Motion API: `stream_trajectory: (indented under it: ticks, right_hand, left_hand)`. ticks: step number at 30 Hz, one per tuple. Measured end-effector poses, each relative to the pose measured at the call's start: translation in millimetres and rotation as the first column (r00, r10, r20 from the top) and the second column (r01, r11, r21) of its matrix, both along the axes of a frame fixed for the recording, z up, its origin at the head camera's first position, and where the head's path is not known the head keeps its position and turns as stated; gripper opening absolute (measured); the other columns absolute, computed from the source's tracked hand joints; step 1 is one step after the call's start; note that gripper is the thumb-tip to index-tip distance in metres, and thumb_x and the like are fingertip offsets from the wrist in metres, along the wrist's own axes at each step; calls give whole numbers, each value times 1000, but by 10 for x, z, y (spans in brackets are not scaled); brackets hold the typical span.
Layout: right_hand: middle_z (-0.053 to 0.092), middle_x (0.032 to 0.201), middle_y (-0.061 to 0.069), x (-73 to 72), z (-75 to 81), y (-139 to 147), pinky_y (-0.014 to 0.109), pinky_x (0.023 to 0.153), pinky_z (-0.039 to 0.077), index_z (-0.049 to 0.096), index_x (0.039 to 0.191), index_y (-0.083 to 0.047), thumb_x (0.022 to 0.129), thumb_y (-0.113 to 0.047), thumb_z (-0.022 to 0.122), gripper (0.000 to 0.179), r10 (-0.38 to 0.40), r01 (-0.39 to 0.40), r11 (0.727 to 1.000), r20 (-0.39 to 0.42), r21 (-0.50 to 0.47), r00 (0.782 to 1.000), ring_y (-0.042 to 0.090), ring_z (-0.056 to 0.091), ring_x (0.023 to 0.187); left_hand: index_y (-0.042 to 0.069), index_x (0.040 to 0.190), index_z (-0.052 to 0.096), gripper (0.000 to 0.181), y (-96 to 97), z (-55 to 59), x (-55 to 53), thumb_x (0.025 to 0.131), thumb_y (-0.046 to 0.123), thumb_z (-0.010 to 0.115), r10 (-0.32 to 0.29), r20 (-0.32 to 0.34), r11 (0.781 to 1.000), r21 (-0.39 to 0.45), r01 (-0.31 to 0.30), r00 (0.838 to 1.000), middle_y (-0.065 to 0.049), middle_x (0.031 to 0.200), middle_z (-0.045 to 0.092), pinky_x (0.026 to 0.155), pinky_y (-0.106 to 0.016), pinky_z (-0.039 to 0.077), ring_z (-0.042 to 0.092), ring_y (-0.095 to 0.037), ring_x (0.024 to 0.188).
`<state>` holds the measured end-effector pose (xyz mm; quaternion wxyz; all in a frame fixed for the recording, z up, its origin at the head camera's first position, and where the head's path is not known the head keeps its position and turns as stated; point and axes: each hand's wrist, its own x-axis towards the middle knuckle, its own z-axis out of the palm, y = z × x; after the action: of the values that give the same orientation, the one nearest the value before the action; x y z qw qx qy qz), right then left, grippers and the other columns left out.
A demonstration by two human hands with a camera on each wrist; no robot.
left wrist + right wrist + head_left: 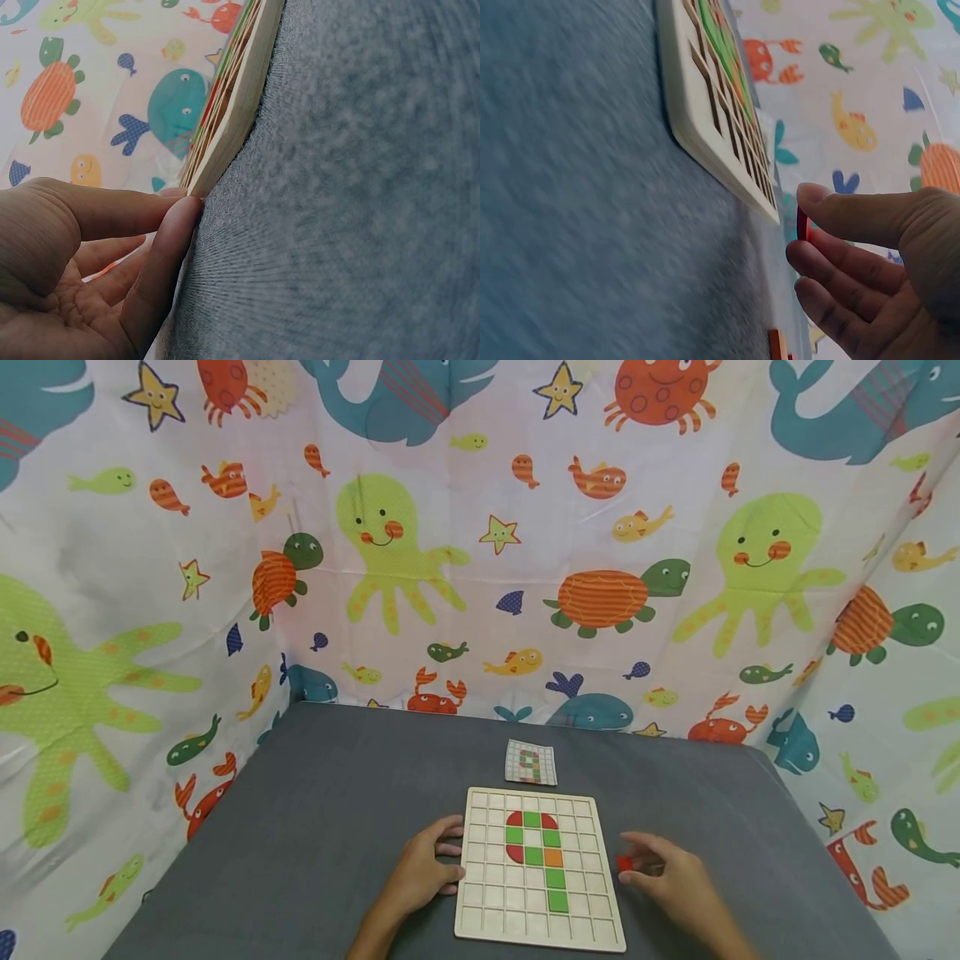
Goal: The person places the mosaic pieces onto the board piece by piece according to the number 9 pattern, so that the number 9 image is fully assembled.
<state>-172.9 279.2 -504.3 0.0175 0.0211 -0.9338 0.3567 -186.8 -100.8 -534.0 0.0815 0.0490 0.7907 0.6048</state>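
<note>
A pale wooden grid board [502,897] lies on the dark grey table. Red rounded pieces [514,853], several green squares [558,901] and one orange square [552,857] sit in its cells, forming a loop with a tail. At the board's left edge is my left hand [420,870], thumb and a finger pinching the rim in the left wrist view. Just off the right edge, my right hand [671,875] pinches a small red piece [802,223] between thumb and fingers. Its flat face is mostly hidden by the fingers.
A small pattern card [531,764] with a similar coloured figure lies behind the board. Low in the right wrist view, an orange-brown piece [778,344] rests on the table. A curtain [442,652] printed with sea animals surrounds the table's back and sides.
</note>
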Motion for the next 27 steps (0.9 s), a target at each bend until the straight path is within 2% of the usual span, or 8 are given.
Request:
stream_trajectory:
  ticks: [9, 16, 20, 27]
  right_hand:
    - [73, 99, 0, 77, -8, -179, 23, 70, 60, 74, 127, -5, 75, -12, 95, 56, 93, -90, 991, 22, -97, 995, 8, 70, 82]
    - [71, 99, 0, 103, -10, -264, 22, 70, 59, 72, 128, -4, 77, -14, 94, 57, 198, -194, 977, 51, -84, 979, 8, 67, 82]
    - [73, 101, 1, 127, 12, -328, 23, 70, 57, 70, 130, 0, 80, -16, 93, 57, 252, -242, 964, 86, -113, 964, 9, 67, 84]
    - [75, 98, -4, 166, 9, -433, 23, 69, 55, 71, 130, -3, 80, -22, 93, 58, 301, -290, 951, 100, -105, 948, 6, 64, 83]
  left_hand:
    - [4, 152, 55, 77, 1, 1, -1, 81, -14, 79, 0, 10, 1000, 2, 0, 1000, -20, 143, 61, 59, -38, 64, 67, -32, 115]
    - [5, 151, 55, 77, 9, 3, -3, 81, -14, 80, 5, 4, 1000, -5, -5, 1000, -19, 143, 62, 59, -38, 64, 67, -32, 115]
    - [5, 151, 55, 77, 15, 8, -5, 80, -14, 79, 4, -3, 1000, -5, -4, 1000, -19, 143, 61, 59, -38, 64, 67, -32, 115]
    - [5, 151, 55, 77, 12, 2, 3, 80, -15, 79, 5, -4, 1000, -2, -5, 1000, -19, 143, 61, 59, -38, 64, 67, -32, 115]
